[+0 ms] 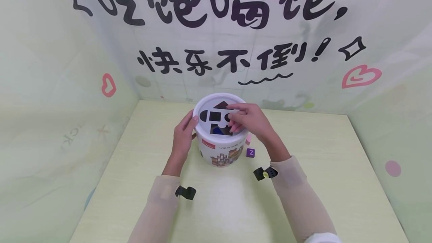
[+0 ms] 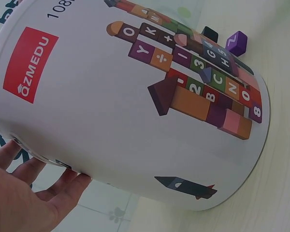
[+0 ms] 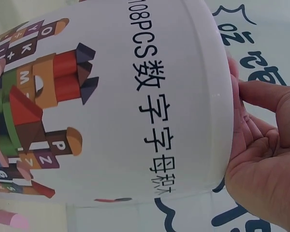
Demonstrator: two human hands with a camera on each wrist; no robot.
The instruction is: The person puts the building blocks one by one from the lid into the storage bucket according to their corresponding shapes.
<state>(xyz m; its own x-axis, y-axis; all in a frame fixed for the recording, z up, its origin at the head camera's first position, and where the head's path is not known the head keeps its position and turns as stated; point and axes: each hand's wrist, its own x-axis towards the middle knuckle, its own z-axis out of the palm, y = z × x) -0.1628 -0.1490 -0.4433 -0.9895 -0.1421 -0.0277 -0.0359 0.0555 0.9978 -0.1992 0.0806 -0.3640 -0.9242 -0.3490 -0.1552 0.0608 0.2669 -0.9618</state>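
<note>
A white bucket [image 1: 221, 149] printed with building blocks stands upright on the table. Its pale lid [image 1: 206, 126] has several cut-out shapes, and something blue [image 1: 217, 131] shows through the front opening. My left hand [image 1: 183, 135] holds the bucket's left side, thumb at the rim and fingers against the wall; the left wrist view shows these fingers [image 2: 63, 188]. Over the right part of the lid is my right hand [image 1: 248, 119], index finger stretched across and the others bent. In the right wrist view the rim partly hides its fingers [image 3: 246, 128], so whether they pinch anything is unclear.
A purple cube with a Z [image 1: 250, 153] lies right of the bucket. Near it are a pink block [image 1: 248, 138] and a dark block [image 2: 210, 34]. Printed cloth walls [image 1: 216, 81] enclose the pale table [image 1: 314, 168] at the back and both sides.
</note>
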